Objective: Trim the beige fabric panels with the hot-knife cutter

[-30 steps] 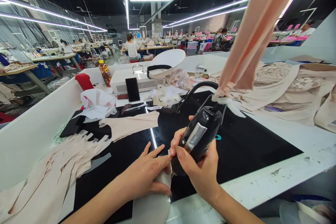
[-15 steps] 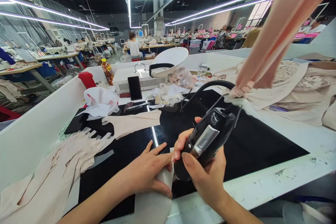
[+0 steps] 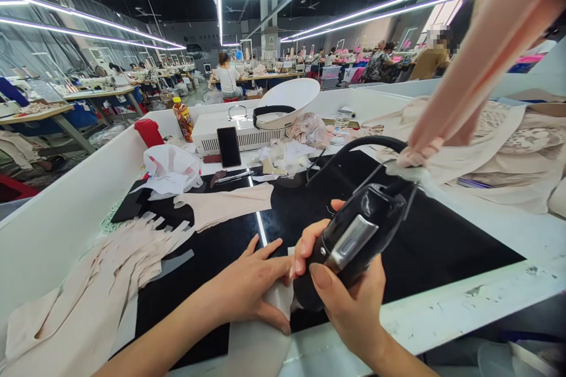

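Observation:
My right hand [image 3: 349, 300] is wrapped round a black hand-held tool [image 3: 358, 235] with a metal plate on its side, its head pressed down near the table's front edge. A black cord [image 3: 354, 150] loops from the tool, which hangs from a pink fabric strap [image 3: 469, 70] running up to the top right. My left hand [image 3: 250, 288] lies flat with fingers spread on a pale fabric piece [image 3: 260, 336], right beside the tool's head, on the black mat [image 3: 424, 241].
A pile of beige cut fabric strips [image 3: 101, 283] lies at the left, another beige piece [image 3: 225, 203] behind it. At the back stand a white box [image 3: 256, 135], a phone [image 3: 229, 147], a white bowl [image 3: 292, 94] and a red cup [image 3: 148, 132]. Lace fabric [image 3: 508, 141] heaps at the right. Other workers sit far behind.
The view has drifted a little, so the tool and strap sit further right. Both hands keep their places on the tool and the pale fabric.

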A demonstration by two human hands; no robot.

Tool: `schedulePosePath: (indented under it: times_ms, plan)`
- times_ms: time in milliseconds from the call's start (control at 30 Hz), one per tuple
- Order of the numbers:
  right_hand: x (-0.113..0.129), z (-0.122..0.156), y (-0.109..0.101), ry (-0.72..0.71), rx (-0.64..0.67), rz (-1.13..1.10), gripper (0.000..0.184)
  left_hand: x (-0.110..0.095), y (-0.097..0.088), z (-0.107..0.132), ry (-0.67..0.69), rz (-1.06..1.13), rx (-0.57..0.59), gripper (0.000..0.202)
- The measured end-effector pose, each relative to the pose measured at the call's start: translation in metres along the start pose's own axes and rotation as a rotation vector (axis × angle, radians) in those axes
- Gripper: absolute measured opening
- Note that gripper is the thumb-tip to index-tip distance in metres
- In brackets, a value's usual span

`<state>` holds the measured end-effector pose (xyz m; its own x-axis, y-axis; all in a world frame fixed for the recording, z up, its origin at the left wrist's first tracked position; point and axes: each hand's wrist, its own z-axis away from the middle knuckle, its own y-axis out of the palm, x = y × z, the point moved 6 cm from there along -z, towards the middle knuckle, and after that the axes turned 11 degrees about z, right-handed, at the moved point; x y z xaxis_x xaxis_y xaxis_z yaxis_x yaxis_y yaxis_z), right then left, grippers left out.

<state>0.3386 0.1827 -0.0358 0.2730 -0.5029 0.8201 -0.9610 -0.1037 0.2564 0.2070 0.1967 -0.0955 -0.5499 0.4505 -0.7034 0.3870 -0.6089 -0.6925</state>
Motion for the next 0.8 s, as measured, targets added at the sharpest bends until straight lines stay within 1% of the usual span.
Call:
schedulePosePath:
  times_ms: [67, 133, 233, 300, 333, 367, 400, 467, 500, 533, 567, 633, 667, 733, 800]
  plan:
    - [0.003, 0.002, 0.003, -0.022, 0.031, 0.001, 0.039, 0.003, 0.001, 0.0, -0.003, 0.001, -0.01, 0.083]
    - [0.002, 0.003, 0.005, -0.028, 0.03, 0.048, 0.035, 0.005, 0.001, -0.002, -0.006, 0.003, -0.007, 0.093]
    - [0.0, 0.003, 0.005, -0.027, 0.013, 0.095, 0.035, 0.007, 0.002, -0.002, -0.006, -0.018, 0.008, 0.098]
    - [0.001, 0.001, 0.004, -0.037, 0.015, 0.084, 0.033, 0.005, 0.002, 0.003, -0.006, -0.069, -0.02, 0.1]
    - [0.002, 0.0, 0.002, -0.039, 0.011, 0.073, 0.034, 0.003, 0.003, 0.008, -0.004, -0.11, -0.064, 0.097]
    - [0.003, -0.002, 0.0, -0.039, 0.002, 0.064, 0.036, 0.0, 0.003, 0.014, 0.0, -0.159, -0.128, 0.088]
    - [0.005, -0.004, -0.002, -0.036, -0.009, 0.058, 0.039, -0.004, 0.004, 0.022, 0.014, -0.215, -0.215, 0.073]
    - [0.006, -0.007, -0.007, -0.023, -0.016, 0.057, 0.046, -0.013, 0.009, 0.042, 0.039, -0.324, -0.424, 0.031]
    - [0.005, -0.008, -0.009, -0.014, -0.014, 0.061, 0.049, -0.016, 0.015, 0.051, 0.036, -0.376, -0.481, 0.013]
    - [0.005, -0.01, -0.01, -0.007, -0.01, 0.065, 0.052, -0.021, 0.023, 0.059, 0.076, -0.454, -0.536, 0.009]
    - [0.004, -0.011, -0.011, 0.002, -0.007, 0.068, 0.054, -0.025, 0.032, 0.065, 0.119, -0.544, -0.578, 0.016]
    - [0.001, -0.013, -0.011, 0.017, -0.002, 0.07, 0.056, -0.026, 0.05, 0.07, 0.154, -0.652, -0.607, 0.023]
    - [0.0, -0.014, -0.01, 0.021, -0.002, 0.072, 0.057, -0.024, 0.056, 0.07, 0.145, -0.679, -0.618, 0.024]
    - [-0.001, -0.015, -0.01, 0.02, 0.001, 0.077, 0.058, -0.018, 0.061, 0.069, 0.118, -0.695, -0.628, 0.023]
    - [-0.001, -0.016, -0.011, 0.016, 0.004, 0.082, 0.057, -0.012, 0.057, 0.068, 0.105, -0.669, -0.617, 0.028]
